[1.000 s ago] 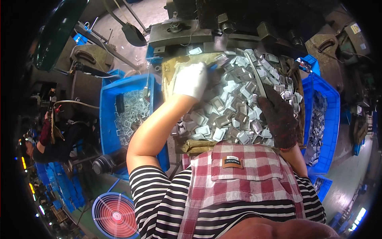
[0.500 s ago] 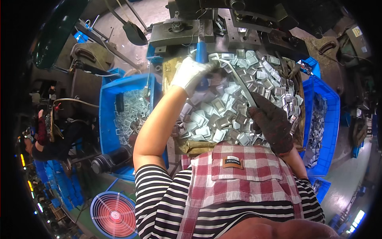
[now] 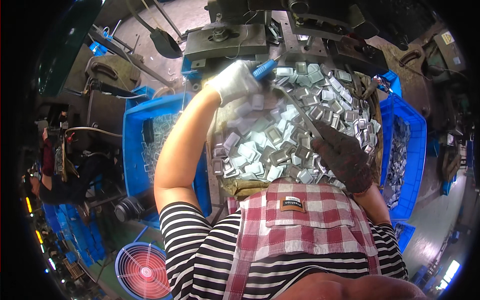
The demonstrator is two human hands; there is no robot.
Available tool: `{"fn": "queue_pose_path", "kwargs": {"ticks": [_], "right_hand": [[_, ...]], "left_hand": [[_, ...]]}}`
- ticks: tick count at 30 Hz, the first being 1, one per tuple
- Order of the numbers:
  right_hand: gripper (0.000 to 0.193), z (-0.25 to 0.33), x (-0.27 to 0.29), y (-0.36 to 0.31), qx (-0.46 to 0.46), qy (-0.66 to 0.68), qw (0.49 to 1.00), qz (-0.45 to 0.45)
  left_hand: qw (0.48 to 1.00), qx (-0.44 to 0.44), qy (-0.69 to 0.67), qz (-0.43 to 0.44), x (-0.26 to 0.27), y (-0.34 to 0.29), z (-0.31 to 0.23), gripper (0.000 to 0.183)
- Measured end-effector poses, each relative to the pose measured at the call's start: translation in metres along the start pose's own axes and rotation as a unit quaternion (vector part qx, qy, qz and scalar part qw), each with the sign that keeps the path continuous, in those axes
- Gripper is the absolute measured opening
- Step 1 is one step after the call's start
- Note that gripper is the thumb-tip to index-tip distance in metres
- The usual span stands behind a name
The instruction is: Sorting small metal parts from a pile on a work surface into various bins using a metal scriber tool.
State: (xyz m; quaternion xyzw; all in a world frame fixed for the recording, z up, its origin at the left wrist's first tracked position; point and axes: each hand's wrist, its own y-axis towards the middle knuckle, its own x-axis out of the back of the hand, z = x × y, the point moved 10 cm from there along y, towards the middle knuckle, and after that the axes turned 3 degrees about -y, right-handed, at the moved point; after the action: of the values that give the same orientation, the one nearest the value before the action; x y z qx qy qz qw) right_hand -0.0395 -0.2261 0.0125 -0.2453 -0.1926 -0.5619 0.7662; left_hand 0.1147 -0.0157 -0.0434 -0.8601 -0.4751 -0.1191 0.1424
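My left hand (image 3: 232, 81), in a white glove, is closed around a blue-handled tool (image 3: 264, 70) with a thin metal tip pointing up and right. Its exact kind is unclear. My right hand (image 3: 344, 157), in a dark knitted glove, grips long metal tweezers (image 3: 306, 120) that slant up and left. Their tips end close to the left hand's fingers, and blur hides whether they hold anything. Under both hands lies a heap of small rectangular metal pieces (image 3: 275, 135), silvery and shaped like shallow trays.
A press machine with a steel die block (image 3: 227, 41) stands at the far side. To the left is a blue bin (image 3: 131, 150) of thin metal frames; to the right, another blue bin (image 3: 416, 150) of metal pieces. A fan (image 3: 145, 272) stands at the lower left. Another person (image 3: 80, 175) works far left.
My left hand has moved left, and its blue-handled tool has tilted from upright to slanting right. The right hand's tweezers have dipped slightly.
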Motion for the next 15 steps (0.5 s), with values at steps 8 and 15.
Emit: {"fn": "queue_pose_path", "kwargs": {"ticks": [8, 15], "right_hand": [[0.041, -0.042, 0.051, -0.007, -0.147, 0.012, 0.978, -0.150], [0.039, -0.021, 0.056, 0.031, -0.112, 0.082, 0.963, -0.229]], "left_hand": [[0.882, 0.084, 0.460, -0.056, 0.034, 0.027, -0.059, 0.042], [0.868, 0.191, 0.459, -0.002, 0.022, 0.070, -0.068, 0.032]]}}
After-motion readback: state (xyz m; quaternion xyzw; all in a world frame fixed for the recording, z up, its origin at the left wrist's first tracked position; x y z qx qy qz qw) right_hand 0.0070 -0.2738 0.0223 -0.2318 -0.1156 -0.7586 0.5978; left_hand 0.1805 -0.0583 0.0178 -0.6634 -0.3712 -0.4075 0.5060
